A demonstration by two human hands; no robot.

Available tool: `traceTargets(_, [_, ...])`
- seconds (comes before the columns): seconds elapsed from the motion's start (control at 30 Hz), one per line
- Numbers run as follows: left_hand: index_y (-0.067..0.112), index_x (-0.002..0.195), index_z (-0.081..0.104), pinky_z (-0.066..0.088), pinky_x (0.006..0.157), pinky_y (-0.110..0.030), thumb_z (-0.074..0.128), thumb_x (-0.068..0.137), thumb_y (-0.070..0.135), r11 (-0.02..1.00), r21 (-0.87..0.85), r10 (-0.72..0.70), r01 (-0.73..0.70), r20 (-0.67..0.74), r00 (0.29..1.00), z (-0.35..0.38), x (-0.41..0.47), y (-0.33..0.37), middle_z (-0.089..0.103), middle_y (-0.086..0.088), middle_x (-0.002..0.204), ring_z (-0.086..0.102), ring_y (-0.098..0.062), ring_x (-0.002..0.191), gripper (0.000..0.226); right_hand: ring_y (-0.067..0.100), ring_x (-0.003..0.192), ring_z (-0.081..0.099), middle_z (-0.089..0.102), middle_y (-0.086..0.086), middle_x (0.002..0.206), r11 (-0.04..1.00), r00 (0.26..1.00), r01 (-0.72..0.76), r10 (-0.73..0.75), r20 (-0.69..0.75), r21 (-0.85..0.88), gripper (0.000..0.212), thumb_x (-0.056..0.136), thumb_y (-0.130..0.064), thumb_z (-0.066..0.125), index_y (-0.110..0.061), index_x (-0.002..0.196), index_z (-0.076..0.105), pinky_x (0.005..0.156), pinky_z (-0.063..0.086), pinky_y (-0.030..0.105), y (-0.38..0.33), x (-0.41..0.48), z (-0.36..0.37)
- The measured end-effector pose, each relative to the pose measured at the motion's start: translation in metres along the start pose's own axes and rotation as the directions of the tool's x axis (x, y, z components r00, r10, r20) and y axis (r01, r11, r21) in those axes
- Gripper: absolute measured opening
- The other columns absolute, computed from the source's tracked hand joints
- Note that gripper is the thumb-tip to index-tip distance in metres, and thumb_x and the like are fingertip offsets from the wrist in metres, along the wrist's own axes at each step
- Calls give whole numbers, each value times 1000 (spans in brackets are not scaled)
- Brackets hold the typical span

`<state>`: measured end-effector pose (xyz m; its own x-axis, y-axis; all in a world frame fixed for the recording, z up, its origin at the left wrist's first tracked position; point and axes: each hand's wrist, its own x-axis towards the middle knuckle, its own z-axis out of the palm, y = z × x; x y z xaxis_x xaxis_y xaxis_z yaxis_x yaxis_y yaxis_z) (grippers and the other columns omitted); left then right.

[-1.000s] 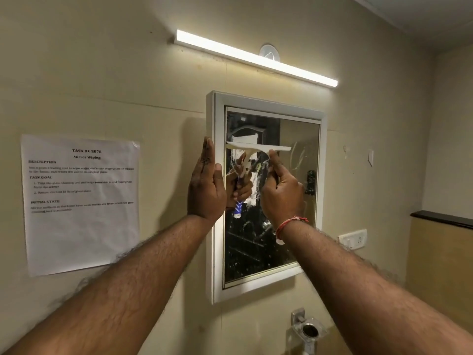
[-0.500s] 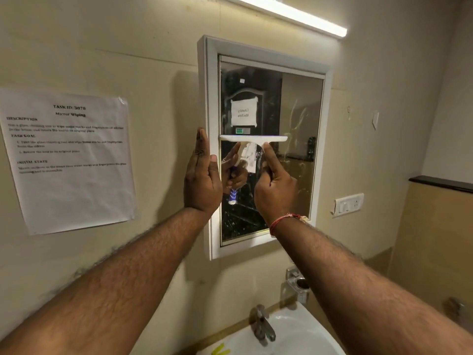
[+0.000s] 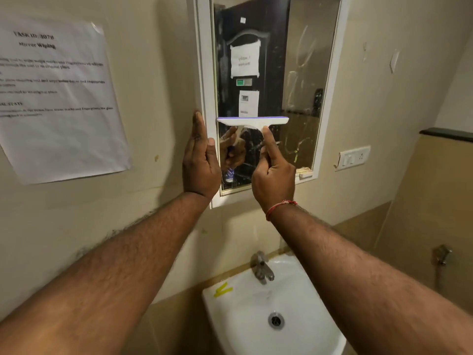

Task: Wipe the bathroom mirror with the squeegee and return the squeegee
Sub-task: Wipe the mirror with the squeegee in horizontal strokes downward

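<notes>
Two hands | my right hand (image 3: 275,172) clenches the white plastic squeegee (image 3: 252,121), blade flat on the white-framed mirror (image 3: 302,73) to scrape | my left hand (image 3: 201,160), fingers straight, steadies its left edge.

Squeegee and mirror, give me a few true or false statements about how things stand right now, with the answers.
1. The right hand grips the squeegee by its handle. True.
2. The left hand lies with straight fingers against the left frame of the mirror. True.
3. The squeegee blade sits at the very bottom edge of the glass. False: it lies level across the lower left part, well above the bottom edge.
4. The right part of the glass is free of streaks. False: smears show there.
5. The printed sheet hangs to the right of the mirror. False: it hangs to the left; a switch plate is on the right.
</notes>
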<state>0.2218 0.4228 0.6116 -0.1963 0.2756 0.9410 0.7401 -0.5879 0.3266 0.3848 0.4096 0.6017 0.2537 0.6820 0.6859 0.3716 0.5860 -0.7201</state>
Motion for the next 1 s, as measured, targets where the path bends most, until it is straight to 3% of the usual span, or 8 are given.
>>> traceTargets(0.17, [-1, 169, 27, 29, 131, -28, 42, 114, 7, 1000, 10, -14, 14, 13, 1000, -2, -26, -6, 31, -9, 176, 34, -25, 162, 57, 18, 68, 64, 76, 1, 90, 1000, 1000, 3, -3, -11, -28, 66, 107, -14, 51, -52, 160, 40, 67, 65, 46, 10, -11, 5])
traceTargets(0.33, [1, 169, 27, 26, 129, -20, 42, 115, 11, 998, 38, -45, 43, 47, 998, -4, -53, -11, 31, -7, 175, 34, -23, 161, 57, 19, 74, 67, 77, 6, 96, 998, 1000, -21, 20, -2, -61, 64, 109, -17, 51, -54, 160, 39, 68, 65, 45, 27, -30, 5])
traceTargets(0.57, [1, 169, 26, 27, 130, -21, 42, 116, 12, 995, 46, -97, 93, 78, 992, -5, -79, -14, 33, -11, 175, 37, -27, 161, 57, 24, 61, 59, 72, 3, 82, 992, 998, -58, 60, 19, -113, 66, 111, -22, 49, -68, 155, 32, 54, 58, 46, 60, -71, 5])
traceTargets(0.67, [3, 170, 25, 32, 130, -26, 42, 116, 13, 992, 52, -122, 117, 93, 988, -4, -87, -16, 32, -10, 176, 37, -27, 161, 58, 22, 61, 58, 69, 2, 78, 992, 998, -55, 57, 17, -116, 63, 112, -23, 49, -64, 157, 34, 55, 57, 45, 63, -73, 5])
traceTargets(0.87, [5, 170, 24, 23, 126, -12, 40, 117, 21, 988, 68, -150, 142, 131, 980, -8, -96, -15, 31, -8, 176, 36, -27, 161, 58, 19, 64, 59, 70, 0, 81, 993, 999, -37, 41, 30, -116, 61, 112, -21, 49, -54, 162, 36, 58, 60, 44, 68, -75, 3])
traceTargets(1.0, [9, 171, 22, 23, 127, -13, 42, 117, 21, 985, 79, -165, 155, 155, 974, -10, -101, -16, 30, -5, 177, 34, -25, 162, 59, 20, 63, 58, 65, -1, 73, 991, 999, -38, 42, 28, -130, 61, 112, -21, 50, -52, 162, 36, 57, 59, 43, 70, -76, 4])
